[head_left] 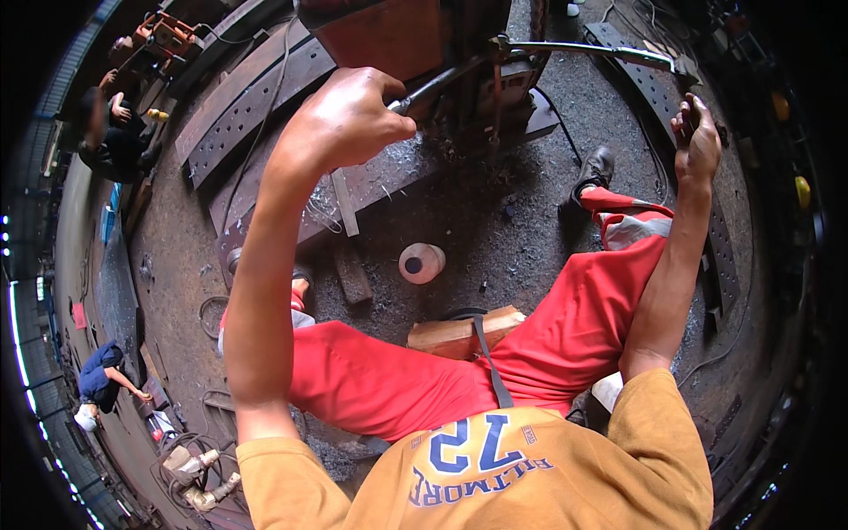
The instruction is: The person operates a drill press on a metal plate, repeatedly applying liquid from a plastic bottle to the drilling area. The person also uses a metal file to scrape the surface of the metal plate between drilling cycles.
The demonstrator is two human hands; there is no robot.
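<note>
My left hand [349,119] is closed around the end of a metal lever handle [446,79]. That lever runs to the hub of a rust-brown machine [380,40] that looks like a drill press. A second lever [601,50] reaches out from the hub to the right. Just below its bent tip, my right hand [698,141] is raised with slightly curled fingers, apart from the lever and holding nothing. Under the machine lies a steel plate [305,208] strewn with metal shavings. A white plastic bottle [422,263] stands on the floor between my legs.
Drilled steel plates [256,106] lie to the left, and another [632,71] to the right. A wooden block [464,334] is between my thighs. Cables cross the floor. One person [106,384] bends at the lower left; another [115,141] is at the upper left.
</note>
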